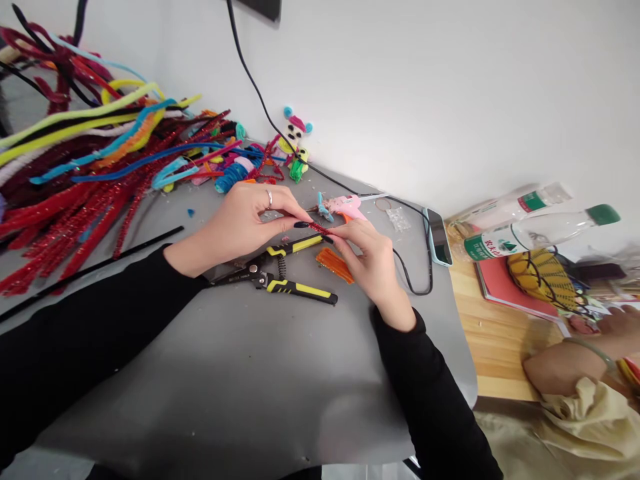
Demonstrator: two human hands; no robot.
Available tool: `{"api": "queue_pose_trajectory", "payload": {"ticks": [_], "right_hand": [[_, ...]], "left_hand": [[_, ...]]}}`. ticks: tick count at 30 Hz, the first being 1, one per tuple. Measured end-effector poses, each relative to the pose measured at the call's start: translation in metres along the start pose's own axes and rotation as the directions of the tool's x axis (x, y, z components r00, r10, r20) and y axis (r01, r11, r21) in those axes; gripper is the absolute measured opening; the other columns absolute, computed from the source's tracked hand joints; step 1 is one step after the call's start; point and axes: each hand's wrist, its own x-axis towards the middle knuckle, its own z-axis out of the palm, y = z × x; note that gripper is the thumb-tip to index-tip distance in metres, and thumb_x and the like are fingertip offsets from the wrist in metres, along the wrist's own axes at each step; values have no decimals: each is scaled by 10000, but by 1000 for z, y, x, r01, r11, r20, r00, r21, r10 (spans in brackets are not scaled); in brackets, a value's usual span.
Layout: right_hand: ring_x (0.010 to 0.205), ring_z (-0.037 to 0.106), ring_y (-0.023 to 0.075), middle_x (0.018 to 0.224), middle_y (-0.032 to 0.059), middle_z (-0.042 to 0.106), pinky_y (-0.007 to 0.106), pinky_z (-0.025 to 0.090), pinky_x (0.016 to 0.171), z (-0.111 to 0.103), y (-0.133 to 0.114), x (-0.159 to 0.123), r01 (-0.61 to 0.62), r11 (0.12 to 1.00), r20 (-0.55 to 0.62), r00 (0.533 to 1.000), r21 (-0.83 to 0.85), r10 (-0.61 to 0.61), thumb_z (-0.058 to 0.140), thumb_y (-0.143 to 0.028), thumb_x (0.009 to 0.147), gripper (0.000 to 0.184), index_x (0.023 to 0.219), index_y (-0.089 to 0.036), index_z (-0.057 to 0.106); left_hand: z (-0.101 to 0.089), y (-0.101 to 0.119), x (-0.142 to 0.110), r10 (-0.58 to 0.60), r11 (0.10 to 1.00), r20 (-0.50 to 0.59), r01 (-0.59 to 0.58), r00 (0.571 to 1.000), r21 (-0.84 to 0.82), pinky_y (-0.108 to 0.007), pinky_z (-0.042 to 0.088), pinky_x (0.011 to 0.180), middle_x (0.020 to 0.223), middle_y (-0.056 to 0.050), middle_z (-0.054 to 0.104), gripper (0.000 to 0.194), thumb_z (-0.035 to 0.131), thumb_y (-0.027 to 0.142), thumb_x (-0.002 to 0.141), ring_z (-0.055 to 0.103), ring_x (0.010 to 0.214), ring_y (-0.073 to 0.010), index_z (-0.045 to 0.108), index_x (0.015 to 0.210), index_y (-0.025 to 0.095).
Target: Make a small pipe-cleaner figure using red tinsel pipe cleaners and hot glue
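A short piece of red glittery pipe cleaner [317,229] is stretched between my two hands above the grey mat [240,373]. My left hand [250,217] pinches its left end between thumb and finger. At the other end, my right hand [365,253] grips it in the same way. Below them lie wire strippers [300,289] with black and yellow handles, jaws pointing left. Close to my right fingers is an orange pipe cleaner piece [335,265]. Just behind the hands rests a pink glue gun [347,205], with a light-blue pipe cleaner bit [325,207] near its nozzle.
Many coloured pipe cleaners [100,160] are heaped at the left. Small pipe cleaner figures [295,143] stand by the wall. A black cable [345,187] crosses to a phone [436,237]. Plastic bottles [530,233] lie on the wooden table, near another person's arm [575,363].
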Motion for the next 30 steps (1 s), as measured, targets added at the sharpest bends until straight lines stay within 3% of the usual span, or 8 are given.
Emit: {"api": "queue_pose_trajectory", "payload": {"ticks": [4, 7, 13, 16, 18, 20, 26, 30], "right_hand": [[889, 745, 210, 1056, 79, 807, 390, 621, 875, 2, -2, 0, -99, 994, -50, 994, 41, 101, 623, -280, 1038, 191, 1170, -226, 750], [855, 732, 193, 1069, 66, 807, 394, 623, 881, 4, -4, 0, -160, 986, -98, 982, 36, 163, 636, -287, 1028, 313, 1333, -250, 690], [818, 703, 172, 1126, 70, 791, 382, 625, 880, 9, -4, -1, -199, 964, -128, 966, 176, 223, 628, -297, 1028, 658, 1633, -294, 369], [836, 702, 163, 1168, 81, 776, 360, 615, 857, 9, -4, 0, -174, 971, -180, 963, 162, 203, 579, -265, 1047, 485, 1527, -278, 509], [924, 719, 181, 1143, 80, 780, 364, 604, 875, 8, -5, 2, -136, 981, -242, 956, 137, 167, 540, -229, 1060, 294, 1322, -259, 671], [997, 726, 206, 1084, 78, 789, 378, 595, 888, 6, -6, 4, -116, 985, -311, 938, 125, 150, 530, -208, 1061, 225, 1113, -244, 746], [896, 726, 201, 970, 68, 790, 335, 567, 729, 5, -5, 3, -222, 966, -376, 890, 133, 256, 664, -263, 1004, 131, 917, -222, 752], [770, 677, 167, 840, 45, 751, 297, 522, 661, 5, -5, 2, -267, 951, -386, 870, 155, 307, 688, -358, 997, 283, 758, -213, 647]], "left_hand": [[-1, 3, 0, -13, 1000, 28, 12, 1000, 12, -287, 556, 727, 904, -31, 809, 147, 685, 316, 914, 725, 804, -199, 827, 915, 280], [-1, 5, 0, -43, 999, 46, 43, 998, -9, -295, 579, 772, 952, -38, 821, 156, 704, 370, 909, 745, 856, -215, 828, 945, 283], [0, 4, 0, -83, 997, 19, 83, 996, 5, -304, 607, 799, 969, -35, 824, 165, 694, 390, 905, 755, 905, -229, 822, 920, 286], [-1, 4, 0, -69, 997, 12, 68, 998, 36, -310, 608, 795, 980, -35, 824, 164, 679, 372, 916, 754, 901, -228, 816, 920, 283], [-1, 4, 0, -50, 997, 13, 49, 999, 61, -307, 603, 789, 979, -26, 824, 168, 666, 352, 917, 751, 893, -222, 817, 923, 277], [-1, 4, 0, -27, 996, 13, 25, 1000, 88, -307, 595, 787, 972, -14, 824, 176, 655, 329, 913, 746, 882, -217, 819, 935, 271], [-1, 5, 1, 28, 993, 25, -31, 999, 113, -340, 592, 812, 950, -23, 820, 187, 622, 279, 908, 743, 852, -214, 808, 898, 300], [-1, 8, 1, 12, 992, 35, -17, 999, 122, -371, 602, 817, 947, -21, 818, 178, 620, 307, 904, 738, 850, -226, 796, 883, 319]]}}
